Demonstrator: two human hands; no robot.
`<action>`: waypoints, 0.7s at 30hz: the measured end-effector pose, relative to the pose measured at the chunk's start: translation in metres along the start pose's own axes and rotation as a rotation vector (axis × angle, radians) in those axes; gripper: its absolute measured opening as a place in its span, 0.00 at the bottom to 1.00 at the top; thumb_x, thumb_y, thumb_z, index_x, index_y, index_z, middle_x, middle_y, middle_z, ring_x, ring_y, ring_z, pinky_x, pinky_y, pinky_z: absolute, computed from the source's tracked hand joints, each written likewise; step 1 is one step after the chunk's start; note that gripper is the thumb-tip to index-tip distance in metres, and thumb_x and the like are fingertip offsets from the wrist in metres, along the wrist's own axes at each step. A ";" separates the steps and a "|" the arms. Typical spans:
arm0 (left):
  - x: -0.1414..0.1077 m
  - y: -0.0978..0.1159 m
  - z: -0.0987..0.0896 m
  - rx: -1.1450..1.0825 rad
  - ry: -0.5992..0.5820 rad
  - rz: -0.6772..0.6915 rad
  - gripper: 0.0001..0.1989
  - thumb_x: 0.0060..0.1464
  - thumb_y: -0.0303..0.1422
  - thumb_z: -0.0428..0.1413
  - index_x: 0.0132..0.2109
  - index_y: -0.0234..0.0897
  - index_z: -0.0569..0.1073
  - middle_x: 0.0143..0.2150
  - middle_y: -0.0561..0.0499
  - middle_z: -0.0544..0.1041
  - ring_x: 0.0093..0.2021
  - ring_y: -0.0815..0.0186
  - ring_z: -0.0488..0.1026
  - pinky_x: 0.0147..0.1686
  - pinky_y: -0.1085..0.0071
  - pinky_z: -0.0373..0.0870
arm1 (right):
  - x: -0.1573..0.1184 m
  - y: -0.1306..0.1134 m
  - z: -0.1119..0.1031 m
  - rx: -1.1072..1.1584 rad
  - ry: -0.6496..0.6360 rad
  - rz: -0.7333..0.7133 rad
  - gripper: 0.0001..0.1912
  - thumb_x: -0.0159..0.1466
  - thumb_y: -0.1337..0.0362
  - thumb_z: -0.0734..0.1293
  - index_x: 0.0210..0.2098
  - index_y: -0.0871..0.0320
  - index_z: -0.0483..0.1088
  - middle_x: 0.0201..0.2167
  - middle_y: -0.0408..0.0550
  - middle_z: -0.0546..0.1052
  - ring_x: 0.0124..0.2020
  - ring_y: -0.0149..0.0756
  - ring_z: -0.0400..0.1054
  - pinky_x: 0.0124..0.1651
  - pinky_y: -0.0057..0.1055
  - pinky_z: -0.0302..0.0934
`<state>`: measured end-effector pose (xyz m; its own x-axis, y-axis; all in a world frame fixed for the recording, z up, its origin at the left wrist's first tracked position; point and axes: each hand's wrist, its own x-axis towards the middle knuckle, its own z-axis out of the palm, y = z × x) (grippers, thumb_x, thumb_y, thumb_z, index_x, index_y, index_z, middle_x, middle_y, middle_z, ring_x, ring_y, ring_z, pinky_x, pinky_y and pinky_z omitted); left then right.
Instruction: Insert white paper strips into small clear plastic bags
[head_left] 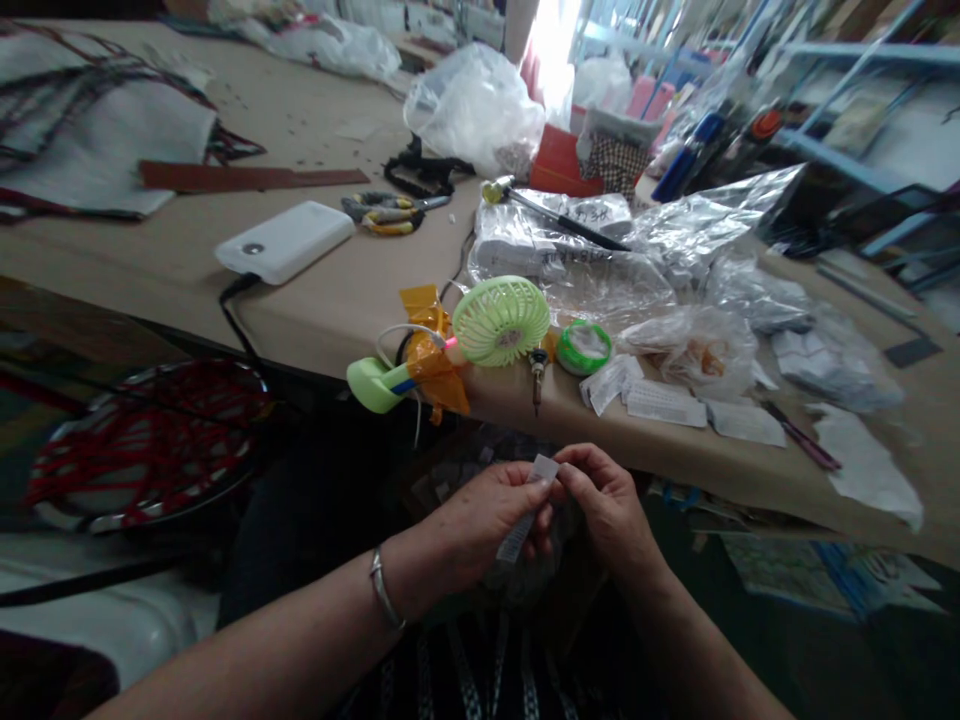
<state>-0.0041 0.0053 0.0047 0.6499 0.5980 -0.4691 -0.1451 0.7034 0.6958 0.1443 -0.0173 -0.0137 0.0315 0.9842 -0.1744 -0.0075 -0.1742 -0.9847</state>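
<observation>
My left hand (499, 510), with a silver bangle on its wrist, pinches a narrow white printed label (517, 535) between thumb and fingers, below the table's front edge. My right hand (604, 500) meets it at the label's upper end, thumb and forefinger pressed together at its corner. Part of the strip is hidden behind my left thumb. On the table edge just ahead, more white labels (666, 403) lie in small stacks. Beside them is a green round tub (583, 347) with white stuff inside. A thin metal-tipped tool (537, 380) juts over the edge.
A green fan (501, 322) is taped to the table edge (300, 345). A white power bank (285, 243), pliers (386, 213) and a hammer (555, 213) lie farther back. Clear plastic bags (690, 350) and scissors (806, 437) are at right. A basket with red straps (150, 445) stands lower left.
</observation>
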 end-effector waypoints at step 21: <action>0.009 0.021 -0.015 0.597 0.405 0.484 0.09 0.53 0.34 0.51 0.32 0.34 0.74 0.28 0.52 0.73 0.31 0.68 0.67 0.31 0.74 0.62 | 0.035 -0.023 0.017 -0.282 0.041 -0.150 0.06 0.55 0.62 0.65 0.27 0.59 0.69 0.23 0.41 0.70 0.25 0.28 0.61 0.28 0.24 0.57</action>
<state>-0.0125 0.0308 0.0068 0.2860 0.9499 -0.1263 0.1525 0.0850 0.9846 0.1286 0.0217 0.0032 0.0514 0.9984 -0.0217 0.2777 -0.0352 -0.9600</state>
